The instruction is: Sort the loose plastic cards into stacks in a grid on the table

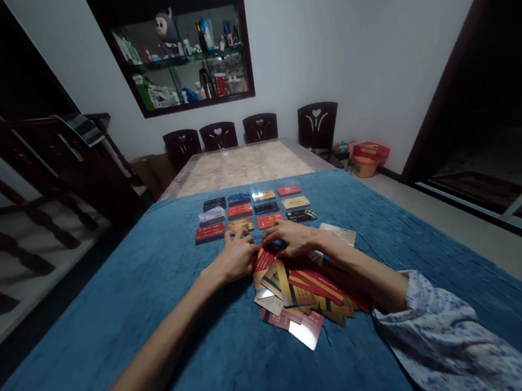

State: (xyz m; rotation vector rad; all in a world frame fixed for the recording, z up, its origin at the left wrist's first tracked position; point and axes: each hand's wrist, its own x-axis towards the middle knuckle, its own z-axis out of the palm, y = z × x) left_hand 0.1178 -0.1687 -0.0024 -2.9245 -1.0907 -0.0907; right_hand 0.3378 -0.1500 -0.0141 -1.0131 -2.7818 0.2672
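A loose pile of red, gold and maroon cards lies on the blue cloth. My left hand is at the pile's upper left edge, fingers bent, with fingertips near a gold stack. My right hand rests over the top of the pile, its fingers curled down at a red card. Both hands nearly meet there; whether either grips a card is unclear. Beyond them stand neat card stacks in three rows, among them a red stack, a black stack and a white stack.
Past the cloth, the marble tabletop stretches toward several dark chairs along the wall. A wooden railing runs on the left. An orange bucket is on the floor at the right. A shelf niche is set in the wall.
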